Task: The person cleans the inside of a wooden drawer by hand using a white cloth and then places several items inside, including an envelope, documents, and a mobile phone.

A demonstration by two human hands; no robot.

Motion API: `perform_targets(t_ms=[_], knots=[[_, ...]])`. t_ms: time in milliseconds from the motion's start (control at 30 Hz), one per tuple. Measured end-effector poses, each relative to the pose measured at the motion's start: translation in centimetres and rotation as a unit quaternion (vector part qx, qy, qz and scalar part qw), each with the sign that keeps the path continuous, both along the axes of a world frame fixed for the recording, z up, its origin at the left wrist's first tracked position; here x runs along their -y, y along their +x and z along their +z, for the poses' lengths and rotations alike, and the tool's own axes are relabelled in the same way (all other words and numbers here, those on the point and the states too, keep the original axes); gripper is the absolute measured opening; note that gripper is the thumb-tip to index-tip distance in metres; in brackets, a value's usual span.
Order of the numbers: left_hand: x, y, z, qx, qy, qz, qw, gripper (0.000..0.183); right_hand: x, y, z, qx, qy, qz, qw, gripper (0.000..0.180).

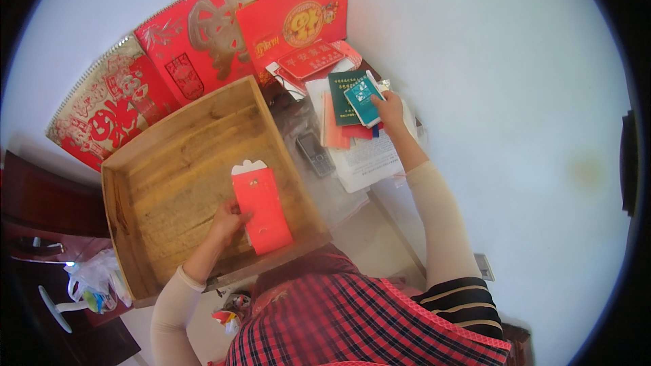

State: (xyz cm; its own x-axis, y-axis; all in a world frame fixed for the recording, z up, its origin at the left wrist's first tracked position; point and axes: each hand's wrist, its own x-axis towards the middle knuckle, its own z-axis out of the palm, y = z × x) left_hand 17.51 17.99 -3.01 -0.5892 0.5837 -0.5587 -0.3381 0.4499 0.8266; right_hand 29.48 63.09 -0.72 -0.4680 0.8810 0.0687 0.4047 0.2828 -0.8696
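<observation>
My left hand (229,222) holds a red paper envelope (262,208) with its pale scalloped flap raised, over a bare wooden drawer (178,162). In my right hand (390,109) is a small teal booklet or card packet (362,96), above a dark green booklet (341,80). Under these lie a pink-orange booklet (333,127), a red one (357,132) and white printed papers (368,160). A keypad mobile phone (315,153) lies between the drawer and the papers.
Red and gold wall calendars (198,35) lean on the wall behind the drawer. Red printed cards (311,59) lie near them. At the left are a plastic bag (96,277) and a white round-based stand (56,309). Clear plastic sheeting (335,203) lies by the phone.
</observation>
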Motion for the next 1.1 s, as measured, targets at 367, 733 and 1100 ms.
perform_targets(t_ms=[367,733,1100], knots=[[2.3,0.0,1.4,-0.095,-0.049,-0.044,0.993,0.035,-2.5,0.6,-2.4,0.078,0.020,-0.034,0.996,0.035],[1.7,1.3,2.7,-0.366,-0.019,-0.067,0.928,0.028,0.9,-6.6,4.1,0.157,0.275,0.035,0.948,0.038],[6.0,9.1,5.2,-0.384,-0.026,0.073,0.920,0.019,0.0,-23.2,-6.2,0.025,-0.002,-0.026,0.999,0.015]])
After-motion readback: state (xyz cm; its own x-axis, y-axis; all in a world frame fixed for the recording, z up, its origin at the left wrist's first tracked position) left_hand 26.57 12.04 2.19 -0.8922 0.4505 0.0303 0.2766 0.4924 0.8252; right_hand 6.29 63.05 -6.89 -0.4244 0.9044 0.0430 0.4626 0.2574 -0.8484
